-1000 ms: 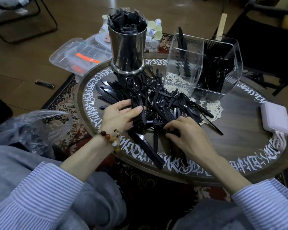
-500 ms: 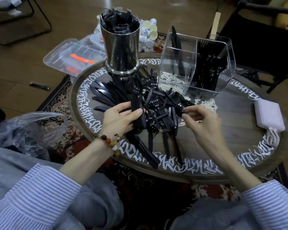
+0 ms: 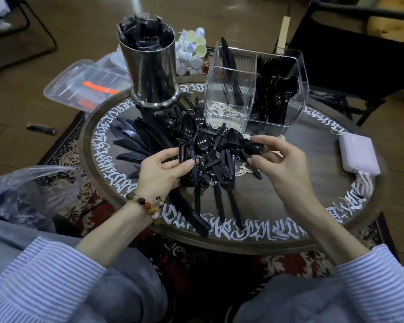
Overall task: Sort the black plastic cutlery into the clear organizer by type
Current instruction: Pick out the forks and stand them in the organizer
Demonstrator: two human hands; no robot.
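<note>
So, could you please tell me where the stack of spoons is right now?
In the head view, the stack of spoons sits left of centre on the round table, held by the left hand, bowls pointing toward the steel canister.

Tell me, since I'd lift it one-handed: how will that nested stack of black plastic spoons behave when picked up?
The nested stack of black plastic spoons, gripped by the left hand, probably feels light. Its glossy surfaces look slippery, so spoons might slide apart. Nested bowls likely keep it fairly stiff.

Left hand curled, gripping; right hand raised, fingertips apparently pinching; forearms bare.
</note>
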